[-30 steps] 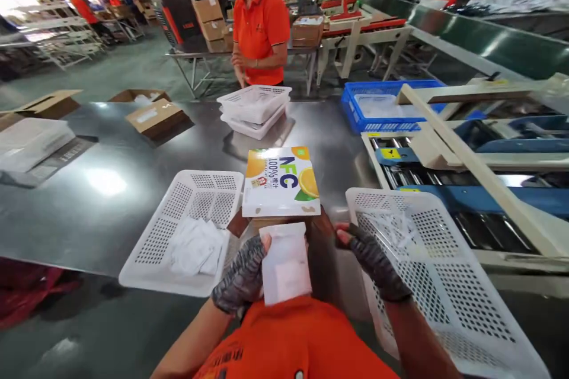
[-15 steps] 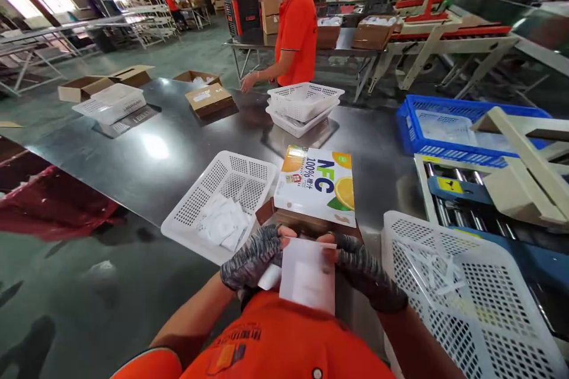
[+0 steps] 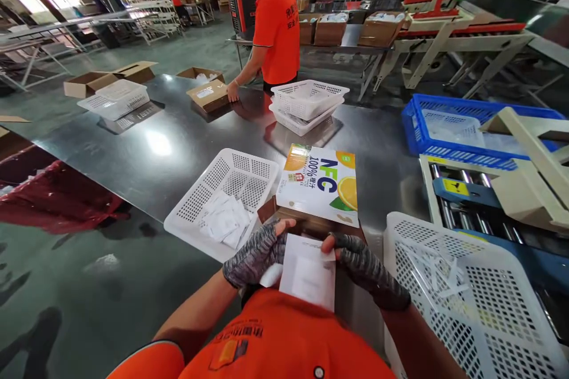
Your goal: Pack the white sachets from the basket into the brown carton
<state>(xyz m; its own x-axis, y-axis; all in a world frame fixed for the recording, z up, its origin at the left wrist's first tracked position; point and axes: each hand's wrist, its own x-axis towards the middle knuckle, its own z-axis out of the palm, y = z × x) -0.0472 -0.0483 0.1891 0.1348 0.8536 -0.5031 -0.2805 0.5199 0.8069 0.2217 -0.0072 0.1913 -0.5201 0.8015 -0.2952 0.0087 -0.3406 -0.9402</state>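
A white paper packet (image 3: 307, 272) is held close to the body by both gloved hands: the left hand (image 3: 255, 254) is closed on its left edge and the right hand (image 3: 362, 265) is pinched on its upper right corner, the bare fingertips of each showing above the packet's top edge. Just beyond it, at the near edge of the steel surface (image 3: 169, 154), an open brown carton (image 3: 306, 222) is set, with a printed juice box (image 3: 320, 183) laid over its far part. A white perforated basket (image 3: 226, 198) holding white packets is placed just left of the carton, almost touching it, and a second white basket (image 3: 466, 290) is seen to the right, overhanging the surface's edge. Bare steel is left open on the left side of the surface. Farther off, two stacked baskets (image 3: 306, 103) are set near the far edge, where a small cardboard box (image 3: 208, 96) is touched by a co-worker's hand (image 3: 232, 93).
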